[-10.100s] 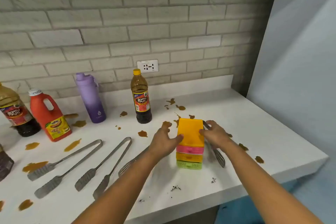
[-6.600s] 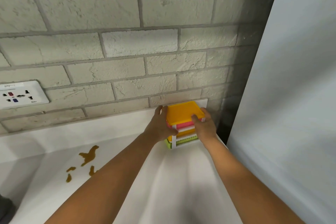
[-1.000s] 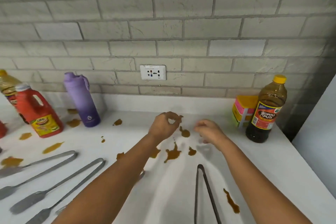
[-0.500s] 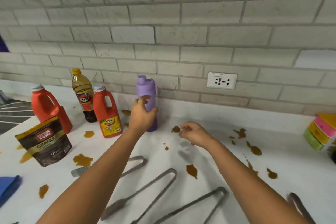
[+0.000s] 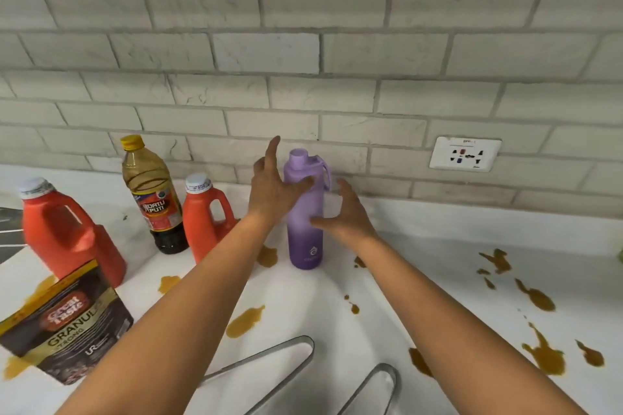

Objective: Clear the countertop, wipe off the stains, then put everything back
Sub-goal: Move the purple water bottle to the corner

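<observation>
The left hand [image 5: 269, 189] now lies against the upper left side of the purple bottle [image 5: 305, 212], with the thumb across its front and the index finger pointing up, so it touches the bottle but does not wrap it yet. Half a second ago this hand was alone at the bottle, and the right hand was low over the countertop [image 5: 438, 246] with curled fingers. Now the right hand [image 5: 347, 216] is wide, its fingers spread just beside the right side of the bottle; whether it touches, I cannot tell. The bottle stands upright near the back wall, among brown stains [image 5: 244, 320]. I judge that the person prepares to lift it away with both hands, as part of the clearing. The camera is also closer than before.
</observation>
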